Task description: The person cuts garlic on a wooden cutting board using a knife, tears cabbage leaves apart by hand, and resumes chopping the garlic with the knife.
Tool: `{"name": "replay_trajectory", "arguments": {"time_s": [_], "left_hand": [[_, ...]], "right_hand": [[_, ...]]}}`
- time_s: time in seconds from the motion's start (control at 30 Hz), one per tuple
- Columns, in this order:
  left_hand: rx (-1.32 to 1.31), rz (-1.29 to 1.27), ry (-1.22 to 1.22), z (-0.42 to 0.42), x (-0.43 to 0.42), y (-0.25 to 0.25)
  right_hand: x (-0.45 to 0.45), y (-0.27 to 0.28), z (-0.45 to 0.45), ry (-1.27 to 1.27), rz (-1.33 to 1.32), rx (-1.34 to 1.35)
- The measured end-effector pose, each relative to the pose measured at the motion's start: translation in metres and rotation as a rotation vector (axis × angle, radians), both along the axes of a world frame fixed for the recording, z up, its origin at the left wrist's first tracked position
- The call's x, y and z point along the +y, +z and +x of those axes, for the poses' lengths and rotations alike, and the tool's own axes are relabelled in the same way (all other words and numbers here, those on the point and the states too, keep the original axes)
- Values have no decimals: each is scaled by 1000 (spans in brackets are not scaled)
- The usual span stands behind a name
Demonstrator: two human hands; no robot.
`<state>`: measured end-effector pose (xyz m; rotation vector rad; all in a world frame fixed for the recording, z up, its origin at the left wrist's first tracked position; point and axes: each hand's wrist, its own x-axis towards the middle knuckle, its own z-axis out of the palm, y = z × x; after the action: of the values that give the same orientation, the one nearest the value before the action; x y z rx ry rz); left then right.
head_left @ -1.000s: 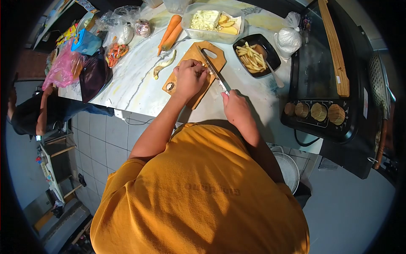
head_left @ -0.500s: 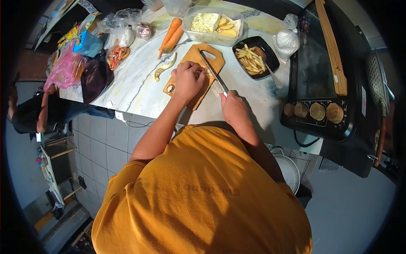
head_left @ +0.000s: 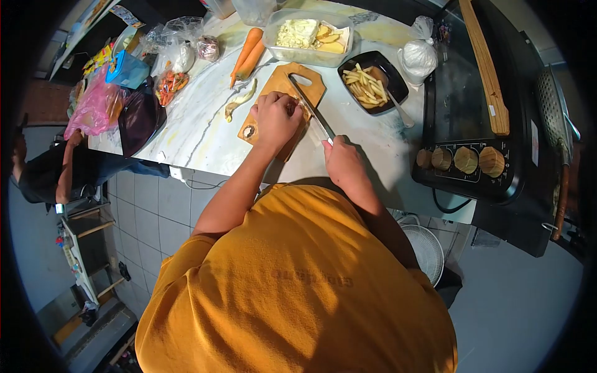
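We seem mid-slicing, our right hand (head_left: 343, 161) clamped on the knife (head_left: 316, 115) over the board (head_left: 278, 81), our left hand (head_left: 277, 123) curled beside it, its grip we cannot tell, and the next stroke likely calls for care.

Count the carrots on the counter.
2. The left carrot and right carrot lie side by side on the counter, beyond and left of the cutting board. The bag of orange pieces may hide more; I cannot tell.

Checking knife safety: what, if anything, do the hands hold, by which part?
The right hand grips the knife by its handle; the left hand's hold is hidden.
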<state>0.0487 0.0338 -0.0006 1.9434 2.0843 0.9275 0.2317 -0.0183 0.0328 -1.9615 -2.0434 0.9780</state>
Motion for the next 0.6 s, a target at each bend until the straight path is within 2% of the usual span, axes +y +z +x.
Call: {"name": "replay_trajectory", "arguments": {"time_s": [0.27, 0.43, 0.6], "left_hand": [[24, 30, -62, -7, 8, -8], [72, -20, -76, -7, 6, 5], [55, -30, 9, 2, 0, 5]], "right_hand": [[11, 1, -10, 16, -12, -34], [19, -1, -16, 12, -9, -32], [25, -2, -18, 36, -8, -31]]}}
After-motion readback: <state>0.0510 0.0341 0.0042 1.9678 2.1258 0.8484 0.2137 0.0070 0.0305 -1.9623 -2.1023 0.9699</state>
